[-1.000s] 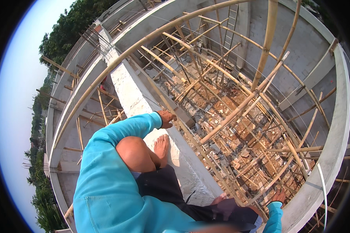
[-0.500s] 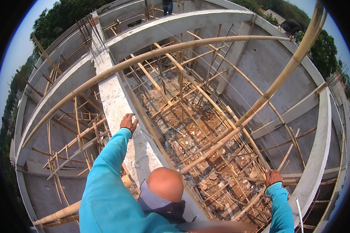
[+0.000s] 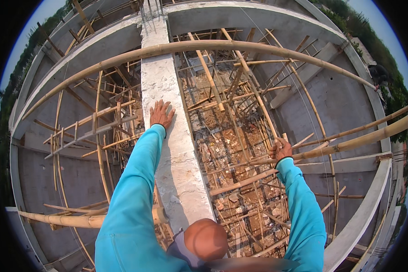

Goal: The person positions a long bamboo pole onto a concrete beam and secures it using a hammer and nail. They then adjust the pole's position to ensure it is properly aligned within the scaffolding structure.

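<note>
My left hand lies flat on top of a rough, whitish concrete beam, its fingers spread and nothing in them. To the right, over the open pit, my right hand is closed around bamboo where several poles meet; which one it grips is partly hidden by the fingers. A thick bamboo pole runs from beside that hand toward the right rim. Ahead of both hands, a long bamboo pole crosses over the beam from left to right, looking bowed.
Far below the beam lies rubble-strewn ground with bamboo scaffolding. Further scaffolding fills the bay on the left. A thick cut bamboo juts in at lower left. Grey walls enclose the pit. A crouching person is at the far right edge.
The view has swung round. My right hand has moved from a lower spot at the far right to bamboo nearer the beam. My left hand's fingers now spread flatter on the concrete.
</note>
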Action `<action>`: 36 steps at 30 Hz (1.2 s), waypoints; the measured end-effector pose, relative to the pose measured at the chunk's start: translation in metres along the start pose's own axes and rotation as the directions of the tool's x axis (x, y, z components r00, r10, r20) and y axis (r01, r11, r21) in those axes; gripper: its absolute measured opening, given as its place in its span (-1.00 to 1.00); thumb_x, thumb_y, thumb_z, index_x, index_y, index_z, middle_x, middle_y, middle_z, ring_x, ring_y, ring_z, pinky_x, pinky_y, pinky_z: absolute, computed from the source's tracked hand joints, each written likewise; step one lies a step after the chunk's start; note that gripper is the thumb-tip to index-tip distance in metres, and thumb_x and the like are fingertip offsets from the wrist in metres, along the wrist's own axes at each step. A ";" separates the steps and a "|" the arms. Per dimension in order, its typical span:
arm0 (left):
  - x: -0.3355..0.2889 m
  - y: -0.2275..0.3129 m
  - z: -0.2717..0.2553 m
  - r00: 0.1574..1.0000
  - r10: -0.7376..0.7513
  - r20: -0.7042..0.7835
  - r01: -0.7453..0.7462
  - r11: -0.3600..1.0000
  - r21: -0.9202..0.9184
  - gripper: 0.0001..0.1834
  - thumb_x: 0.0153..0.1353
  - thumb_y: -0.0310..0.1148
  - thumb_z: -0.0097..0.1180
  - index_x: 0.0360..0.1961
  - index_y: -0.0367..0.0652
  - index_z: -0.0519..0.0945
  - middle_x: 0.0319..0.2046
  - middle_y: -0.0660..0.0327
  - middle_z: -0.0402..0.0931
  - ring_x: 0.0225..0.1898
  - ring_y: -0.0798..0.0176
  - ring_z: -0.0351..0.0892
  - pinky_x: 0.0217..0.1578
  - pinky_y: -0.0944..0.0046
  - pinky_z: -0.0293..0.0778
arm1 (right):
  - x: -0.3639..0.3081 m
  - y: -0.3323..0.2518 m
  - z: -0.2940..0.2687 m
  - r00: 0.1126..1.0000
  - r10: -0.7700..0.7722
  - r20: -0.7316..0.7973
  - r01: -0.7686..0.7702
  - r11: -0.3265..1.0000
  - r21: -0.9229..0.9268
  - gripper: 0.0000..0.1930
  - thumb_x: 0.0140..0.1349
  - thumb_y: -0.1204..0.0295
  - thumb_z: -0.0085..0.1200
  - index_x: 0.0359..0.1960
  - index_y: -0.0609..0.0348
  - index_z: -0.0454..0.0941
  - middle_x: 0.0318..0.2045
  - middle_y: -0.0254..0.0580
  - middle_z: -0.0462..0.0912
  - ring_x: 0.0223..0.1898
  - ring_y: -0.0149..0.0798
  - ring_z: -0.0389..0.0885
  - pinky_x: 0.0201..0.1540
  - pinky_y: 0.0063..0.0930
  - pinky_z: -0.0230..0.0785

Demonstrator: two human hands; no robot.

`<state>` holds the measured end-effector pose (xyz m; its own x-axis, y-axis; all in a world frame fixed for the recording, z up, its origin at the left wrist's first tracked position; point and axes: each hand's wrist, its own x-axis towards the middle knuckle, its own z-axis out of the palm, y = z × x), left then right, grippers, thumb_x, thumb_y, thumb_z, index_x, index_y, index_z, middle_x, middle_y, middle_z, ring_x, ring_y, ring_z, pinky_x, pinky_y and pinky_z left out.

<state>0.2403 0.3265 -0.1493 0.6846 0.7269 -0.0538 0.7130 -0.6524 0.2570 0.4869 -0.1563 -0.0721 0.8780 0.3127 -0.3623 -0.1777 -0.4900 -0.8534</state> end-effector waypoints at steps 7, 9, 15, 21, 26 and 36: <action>0.014 0.000 0.004 0.983 -0.139 -0.119 0.140 0.990 -0.003 -0.40 0.50 0.14 -0.22 0.47 0.24 0.30 0.58 0.22 -0.02 0.60 0.05 -0.15 0.58 -0.12 -0.30 | 0.104 -0.107 0.128 0.753 -0.631 0.188 0.574 0.489 -0.657 -0.55 0.26 0.24 0.27 0.16 0.04 0.52 -0.25 0.15 0.73 -0.20 0.23 0.70 -0.12 0.06 0.57; 0.020 0.002 0.006 0.959 -0.250 -0.130 0.250 0.968 -0.020 -0.40 0.50 0.14 -0.24 0.48 0.26 0.27 0.59 0.22 -0.06 0.61 0.03 -0.19 0.58 -0.17 -0.35 | 0.133 -0.133 0.159 0.725 -0.650 0.225 0.568 0.381 -0.729 -0.45 0.24 0.21 0.30 0.24 -0.02 0.45 -0.16 0.11 0.71 -0.13 0.21 0.69 -0.08 0.06 0.56; 0.026 0.008 -0.006 0.975 -0.206 0.085 0.200 0.977 0.079 -0.36 0.53 0.22 -0.43 0.53 0.33 0.18 0.61 0.27 -0.18 0.63 0.09 -0.33 0.59 -0.16 -0.45 | 0.177 -0.239 0.250 0.730 -0.552 0.403 0.575 0.178 -0.799 -0.31 0.21 0.21 0.34 0.34 -0.01 0.31 0.00 0.03 0.62 0.11 0.09 0.59 0.17 -0.02 0.44; 0.026 0.003 -0.001 0.986 -0.164 0.020 0.164 0.986 -0.016 -0.40 0.51 0.17 -0.26 0.47 0.26 0.31 0.59 0.23 -0.04 0.62 0.09 -0.26 0.60 -0.09 -0.37 | 0.229 -0.291 0.332 0.635 -0.619 0.462 0.610 0.034 -0.792 -0.17 0.11 0.32 0.41 0.40 0.02 0.22 0.10 -0.04 0.57 0.26 -0.02 0.48 0.33 -0.04 0.29; 0.028 0.000 0.002 0.985 -0.162 0.058 0.161 0.987 0.015 -0.38 0.52 0.19 -0.30 0.49 0.27 0.28 0.59 0.24 -0.07 0.62 0.08 -0.28 0.59 -0.12 -0.38 | 0.251 -0.306 0.392 0.640 -0.582 0.502 0.634 0.030 -0.773 -0.10 0.05 0.33 0.45 0.43 -0.04 0.19 0.18 -0.04 0.54 0.33 -0.04 0.42 0.40 0.00 0.24; 0.033 0.000 0.008 0.989 -0.143 0.031 0.143 0.989 -0.018 -0.40 0.53 0.18 -0.29 0.48 0.27 0.29 0.60 0.23 -0.08 0.62 0.05 -0.28 0.57 -0.18 -0.40 | 0.305 -0.328 0.446 0.681 -0.494 0.541 0.628 0.014 -0.778 -0.11 0.12 0.42 0.32 0.49 -0.15 0.11 0.31 -0.06 0.45 0.46 -0.06 0.27 0.46 0.09 0.14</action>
<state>0.2645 0.3491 -0.1591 0.5801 0.8057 -0.1195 0.8008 -0.5374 0.2644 0.6149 0.4625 -0.0701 0.4453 0.8949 -0.0280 0.8947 -0.4436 0.0525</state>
